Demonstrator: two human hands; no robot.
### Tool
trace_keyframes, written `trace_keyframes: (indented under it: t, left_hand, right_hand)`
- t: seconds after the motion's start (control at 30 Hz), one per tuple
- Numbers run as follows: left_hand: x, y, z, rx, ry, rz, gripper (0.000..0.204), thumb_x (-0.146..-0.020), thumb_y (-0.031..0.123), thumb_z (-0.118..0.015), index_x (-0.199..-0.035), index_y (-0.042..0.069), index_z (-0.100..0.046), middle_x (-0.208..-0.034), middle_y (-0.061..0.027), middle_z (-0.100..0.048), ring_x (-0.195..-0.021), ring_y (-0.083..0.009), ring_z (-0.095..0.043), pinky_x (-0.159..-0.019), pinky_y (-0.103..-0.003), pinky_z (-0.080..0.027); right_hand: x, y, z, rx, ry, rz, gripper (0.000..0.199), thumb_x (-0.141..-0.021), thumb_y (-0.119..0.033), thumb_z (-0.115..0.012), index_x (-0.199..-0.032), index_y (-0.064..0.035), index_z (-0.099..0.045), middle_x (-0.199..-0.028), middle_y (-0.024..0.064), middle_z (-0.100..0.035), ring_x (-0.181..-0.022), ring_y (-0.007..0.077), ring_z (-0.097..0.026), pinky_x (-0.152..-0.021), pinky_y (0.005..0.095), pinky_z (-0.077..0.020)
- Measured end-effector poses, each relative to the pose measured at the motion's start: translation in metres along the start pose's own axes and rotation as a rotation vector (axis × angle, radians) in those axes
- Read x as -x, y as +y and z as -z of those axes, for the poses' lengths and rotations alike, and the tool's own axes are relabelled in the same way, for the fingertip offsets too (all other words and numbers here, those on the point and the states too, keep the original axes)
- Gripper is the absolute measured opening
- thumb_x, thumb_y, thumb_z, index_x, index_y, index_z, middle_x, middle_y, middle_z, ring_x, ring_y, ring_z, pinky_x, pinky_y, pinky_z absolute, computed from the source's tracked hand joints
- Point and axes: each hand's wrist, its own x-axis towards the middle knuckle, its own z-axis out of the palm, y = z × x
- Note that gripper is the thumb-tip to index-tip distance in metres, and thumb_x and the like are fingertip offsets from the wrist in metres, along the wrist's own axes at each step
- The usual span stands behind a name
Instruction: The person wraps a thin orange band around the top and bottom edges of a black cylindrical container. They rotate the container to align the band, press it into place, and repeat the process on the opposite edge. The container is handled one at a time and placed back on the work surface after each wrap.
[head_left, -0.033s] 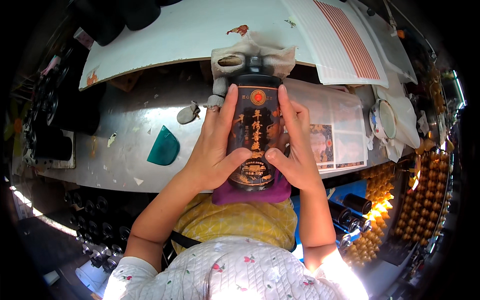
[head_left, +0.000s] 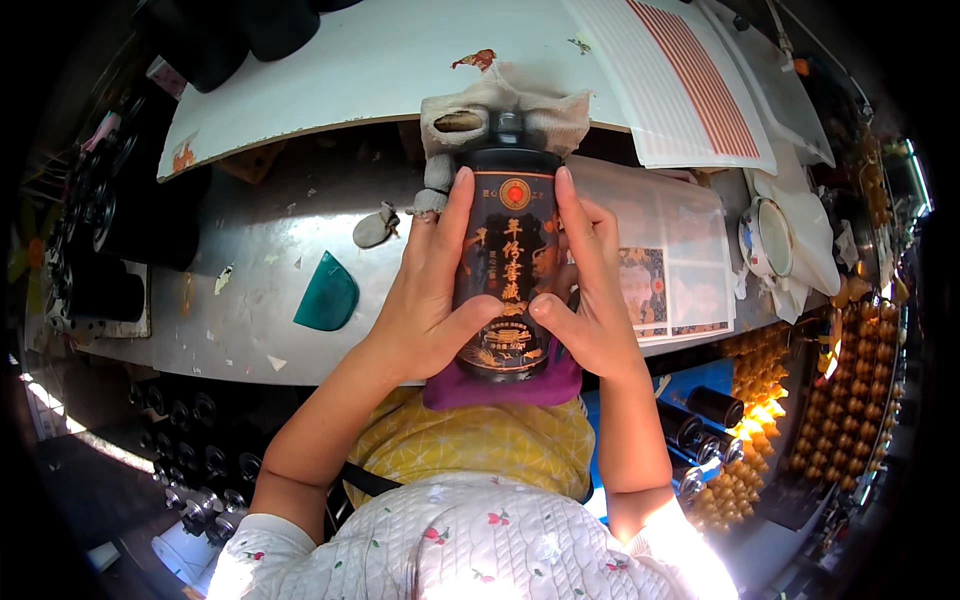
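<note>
Blk bottle (head_left: pixel 513 265) being clasped betw L hand (head_left: pixel 437 285) & R hand (head_left: pixel 592 290), fingers round sides, nr front edge of metal surface (head_left: pixel 240 325); prob stiff, slick; best being held mid-body.

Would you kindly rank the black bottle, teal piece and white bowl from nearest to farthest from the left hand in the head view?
1. Black bottle: touching the left hand, on its right.
2. Teal piece: left of the hand.
3. White bowl: far right, beyond the right hand.

Black bottle (head_left: pixel 512 265): smooth, glossy. Worktable (head_left: pixel 250 275): metal, dull sheen. Teal scraper (head_left: pixel 328 292): plastic-looking. Off-white rag (head_left: pixel 565 122): rough cloth.
</note>
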Motion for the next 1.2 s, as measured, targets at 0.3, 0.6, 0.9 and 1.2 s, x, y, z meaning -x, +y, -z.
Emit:
trace_keyframes:
  t: [0.3, 0.6, 0.9, 1.2]
  left_hand:
    - [0.003, -0.001, 0.000, -0.021, 0.014, -0.022, 0.111, -0.092, 0.065, -0.056, -0.160, -0.003, -0.001, -0.154, -0.0288, -0.032, -0.134, -0.0447, -0.038, -0.116, -0.050, -0.026]
    - [0.014, -0.003, -0.001, -0.192, 0.002, -0.085, 0.121, -0.086, 0.071, -0.058, -0.159, -0.006, 0.000, -0.149, -0.0304, -0.037, -0.138, -0.0484, -0.035, -0.118, -0.066, -0.008]
    - [0.020, -0.010, -0.010, -0.170, 0.047, -0.088, 0.119, -0.088, 0.074, -0.051, -0.158, -0.008, 0.000, -0.130, -0.0276, -0.049, -0.122, -0.0473, -0.046, -0.117, -0.068, -0.005]
    - [0.056, -0.015, 0.015, -0.171, -0.074, -0.008, 0.075, -0.104, 0.055, -0.028, -0.162, 0.008, -0.023, -0.117, -0.0170, -0.060, -0.149, -0.0406, -0.025, -0.118, -0.060, 0.009]
  right_hand:
    - [0.003, 0.003, -0.002, 0.061, 0.010, 0.001, 0.107, -0.076, -0.046, -0.078, -0.162, -0.0125, -0.024, -0.136, 0.0120, -0.037, -0.106, 0.0223, -0.044, -0.090, 0.0314, -0.0414]
    - [0.006, 0.007, -0.002, -0.014, 0.003, -0.078, 0.117, -0.072, -0.057, -0.077, -0.163, -0.0126, -0.020, -0.144, 0.0079, -0.037, -0.100, 0.0124, -0.047, -0.064, 0.0205, -0.0378]
    - [0.005, 0.011, -0.010, -0.186, 0.080, -0.092, 0.127, -0.072, -0.073, -0.075, -0.164, -0.0117, -0.013, -0.152, 0.0118, -0.035, -0.099, 0.0116, -0.050, -0.062, 0.0197, -0.0381]
    - [0.043, 0.005, 0.001, -0.243, -0.008, -0.204, 0.108, -0.082, -0.051, -0.078, -0.162, -0.0061, -0.021, -0.152, 0.0133, -0.043, -0.086, 0.0068, -0.051, -0.060, 0.0170, -0.0382]
